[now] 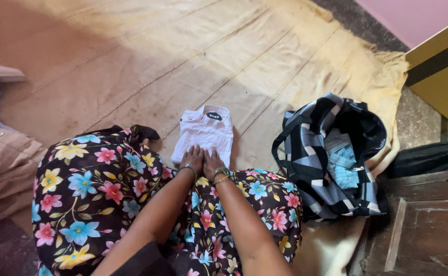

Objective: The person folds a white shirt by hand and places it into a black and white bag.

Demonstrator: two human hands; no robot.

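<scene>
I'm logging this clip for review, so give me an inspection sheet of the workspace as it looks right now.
Surface: pale cream cloth sheet spread on the floor, creased and faintly soiled.
Job's things: folded white denim garment lying flat on the sheet; open black-and-white checked fabric bag beside it, with light blue cloth inside.
Clutter: pile of beige and grey fabric at the picture's left edge.
Hands: left hand and right hand side by side, resting on the garment's near edge; bangles on both wrists.
Cables: nothing seen.
Surroundings: yellow box with black stripes, dark wooden panel, pink wall.
</scene>
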